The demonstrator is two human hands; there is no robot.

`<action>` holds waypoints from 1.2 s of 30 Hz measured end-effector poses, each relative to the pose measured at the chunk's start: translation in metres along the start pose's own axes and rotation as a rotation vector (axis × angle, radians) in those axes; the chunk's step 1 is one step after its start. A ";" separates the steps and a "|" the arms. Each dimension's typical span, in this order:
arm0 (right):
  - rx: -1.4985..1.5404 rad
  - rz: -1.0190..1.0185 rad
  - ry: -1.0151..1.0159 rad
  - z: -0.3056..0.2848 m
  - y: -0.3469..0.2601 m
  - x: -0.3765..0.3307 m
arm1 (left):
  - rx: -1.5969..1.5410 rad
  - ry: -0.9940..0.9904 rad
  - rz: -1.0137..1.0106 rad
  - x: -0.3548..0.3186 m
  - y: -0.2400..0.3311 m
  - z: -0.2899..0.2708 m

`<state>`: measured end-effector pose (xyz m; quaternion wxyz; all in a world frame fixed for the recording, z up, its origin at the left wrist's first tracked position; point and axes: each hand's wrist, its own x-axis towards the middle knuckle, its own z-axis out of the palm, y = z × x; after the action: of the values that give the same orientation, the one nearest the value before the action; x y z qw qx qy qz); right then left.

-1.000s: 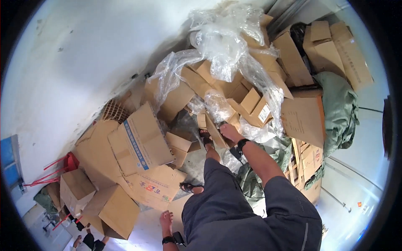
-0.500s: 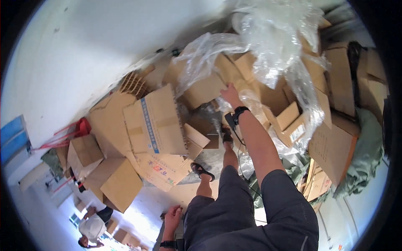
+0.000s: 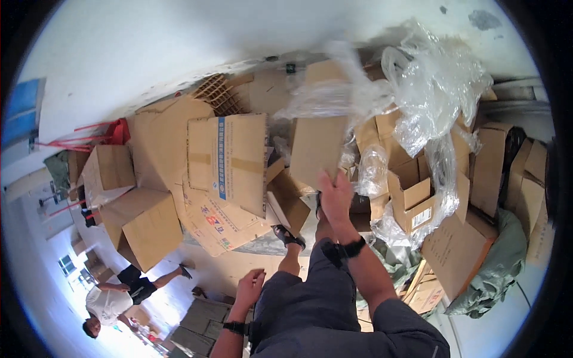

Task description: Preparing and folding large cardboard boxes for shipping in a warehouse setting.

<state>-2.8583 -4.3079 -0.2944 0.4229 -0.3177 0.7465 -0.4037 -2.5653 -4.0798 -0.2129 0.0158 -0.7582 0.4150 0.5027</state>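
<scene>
- Head view: I have the right hand (image 3: pixel 335 192) grasping the near edge of a brown cardboard piece (image 3: pixel 315 146), fingertips against it.
- From here I see the cardboard reaching away from that hand, directly beyond the fingers and toward the wall (image 3: pixel 197 36).
- Clear plastic wrap (image 3: pixel 322 100) lies across its far part; some of the wrap is blurred, so I cannot tell exactly where the two touch.
- My left hand (image 3: pixel 249 287) hangs released beside the left thigh, fingers loosely bent, well apart from the cardboard.
- Left of the cardboard I see a large box with a blue stripe (image 3: pixel 236 161), tilted on other cardboard.
- Right of it, a small open box (image 3: pixel 416 196) sits near more plastic.
- Well apart, at lower left, I see another person in a white shirt (image 3: pixel 109 304).
</scene>
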 end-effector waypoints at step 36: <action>1.049 0.124 0.168 -0.413 -0.045 -0.015 | -1.137 0.081 0.563 -0.030 0.139 -0.036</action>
<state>-3.2124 -4.1789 -0.1188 0.4866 0.0145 0.4931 -0.7210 -2.6321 -4.1684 -0.1168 -0.5377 -0.5285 0.2670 0.6003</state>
